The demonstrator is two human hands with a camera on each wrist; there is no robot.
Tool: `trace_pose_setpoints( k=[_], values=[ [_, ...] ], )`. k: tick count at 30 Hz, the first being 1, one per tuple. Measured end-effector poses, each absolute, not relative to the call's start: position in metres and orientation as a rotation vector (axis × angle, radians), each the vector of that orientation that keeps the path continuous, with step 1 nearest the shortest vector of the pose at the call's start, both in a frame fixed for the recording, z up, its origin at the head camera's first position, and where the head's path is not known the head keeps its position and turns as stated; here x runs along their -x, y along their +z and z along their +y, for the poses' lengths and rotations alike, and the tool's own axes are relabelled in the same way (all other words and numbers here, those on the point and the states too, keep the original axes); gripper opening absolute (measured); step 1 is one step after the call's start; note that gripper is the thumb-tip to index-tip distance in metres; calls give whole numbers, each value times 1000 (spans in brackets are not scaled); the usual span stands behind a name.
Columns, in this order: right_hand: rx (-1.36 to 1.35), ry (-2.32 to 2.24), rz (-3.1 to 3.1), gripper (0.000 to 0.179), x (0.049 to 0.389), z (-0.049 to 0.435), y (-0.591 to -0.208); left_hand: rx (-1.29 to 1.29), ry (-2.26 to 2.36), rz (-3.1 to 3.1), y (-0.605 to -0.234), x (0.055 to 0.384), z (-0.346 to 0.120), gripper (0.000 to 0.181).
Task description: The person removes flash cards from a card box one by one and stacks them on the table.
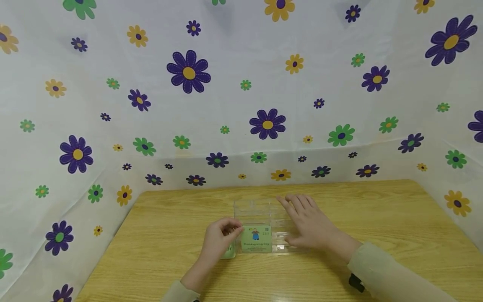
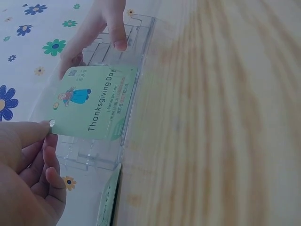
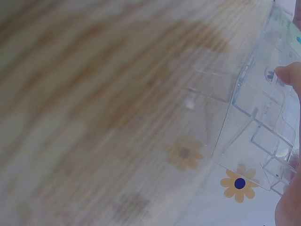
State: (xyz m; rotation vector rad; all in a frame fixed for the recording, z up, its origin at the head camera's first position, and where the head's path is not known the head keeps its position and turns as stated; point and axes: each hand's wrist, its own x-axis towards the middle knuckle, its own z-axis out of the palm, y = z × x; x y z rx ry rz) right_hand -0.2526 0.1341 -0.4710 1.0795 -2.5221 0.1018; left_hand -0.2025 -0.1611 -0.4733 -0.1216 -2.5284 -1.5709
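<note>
My left hand (image 1: 220,237) pinches a corner of a green card (image 1: 256,239) between thumb and fingers. "Thanksgiving Day" and a small figure in blue are printed on that card, best seen in the left wrist view. It stands at the front of a clear plastic organizer (image 1: 252,213) with several stepped compartments. Spread across the organizer's right part, my right hand (image 1: 311,222) holds it, thumb towards the front and fingers over the back. Another green card (image 2: 109,197) lies just left of the organizer, partly covered by my left hand in the head view.
The organizer stands on a wood-grain table (image 1: 170,218). Behind and at both sides hangs a white cloth (image 1: 226,109) with purple, green and orange flowers, meeting the table's back edge.
</note>
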Motion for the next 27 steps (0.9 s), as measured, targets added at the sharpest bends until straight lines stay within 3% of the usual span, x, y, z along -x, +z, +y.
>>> trace_pose_setpoints(
  k=[27],
  values=[
    [-1077, 108, -2550, 114, 251, 134, -469, 102, -1536, -2537, -472, 202, -162, 4]
  ],
)
